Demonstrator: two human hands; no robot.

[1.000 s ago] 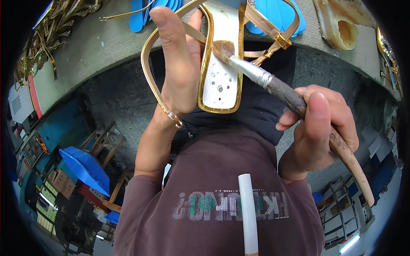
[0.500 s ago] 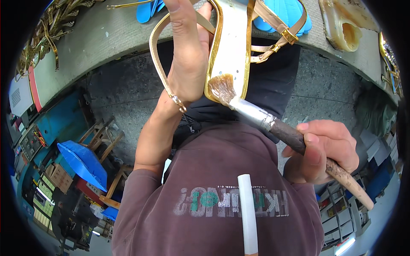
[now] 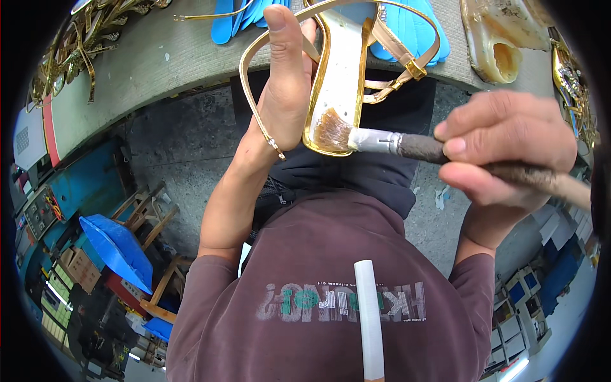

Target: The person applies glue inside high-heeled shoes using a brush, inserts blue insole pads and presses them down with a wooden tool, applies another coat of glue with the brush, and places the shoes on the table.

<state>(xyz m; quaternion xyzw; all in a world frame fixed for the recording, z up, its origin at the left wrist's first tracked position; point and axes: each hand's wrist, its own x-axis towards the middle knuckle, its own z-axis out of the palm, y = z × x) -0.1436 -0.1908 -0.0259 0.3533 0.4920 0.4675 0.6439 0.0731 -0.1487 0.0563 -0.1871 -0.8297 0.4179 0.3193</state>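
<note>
My left hand (image 3: 286,102) grips a sandal (image 3: 340,83) with a white inner sole, gold rim and buckled straps. The thumb points up along its left side; the other fingers are mostly hidden behind it. One long beige strap (image 3: 249,95) loops past my wrist. In my right hand (image 3: 509,143) is a broad brush (image 3: 375,140) with a dark handle and metal ferrule, pinched between thumb and fingers. Its brown, wet-looking bristles rest on the white surface at the sandal's rounded near end.
Bright blue flat pieces (image 3: 407,32) lie on the bench (image 3: 159,70) behind the sandal. A crusted, amber-stained plastic container (image 3: 490,38) stands at the far right. Gold strappy pieces (image 3: 70,44) are piled at the far left. A blue tray (image 3: 118,248) sits lower left.
My right hand has moved up and rightward, swinging the brush handle from a slant to nearly level. The bristles stay on the sandal, which has shifted slightly.
</note>
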